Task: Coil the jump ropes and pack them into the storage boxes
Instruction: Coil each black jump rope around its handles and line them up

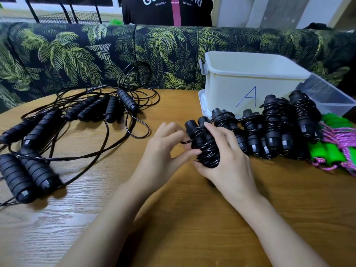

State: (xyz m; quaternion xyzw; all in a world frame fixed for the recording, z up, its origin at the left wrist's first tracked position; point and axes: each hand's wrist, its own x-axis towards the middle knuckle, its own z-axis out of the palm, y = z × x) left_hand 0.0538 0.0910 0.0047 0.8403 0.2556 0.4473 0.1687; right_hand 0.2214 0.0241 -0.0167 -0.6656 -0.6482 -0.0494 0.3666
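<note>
My right hand (229,160) grips a black jump rope bundle (204,145), its two handles side by side with cord wound tightly around them. My left hand (163,149) pinches the last loop of cord at the bundle's left side. Several wrapped black bundles (273,128) lie in a row to the right, in front of a white storage box marked "A" (248,87). Several uncoiled black ropes (77,116) with foam handles sprawl over the left of the wooden table (173,218).
Green-handled ropes with purple cord (335,149) lie at the far right. A clear plastic box (331,97) stands behind them. A palm-print sofa back (96,53) borders the table's far edge, and a person in a black shirt (167,10) stands behind it.
</note>
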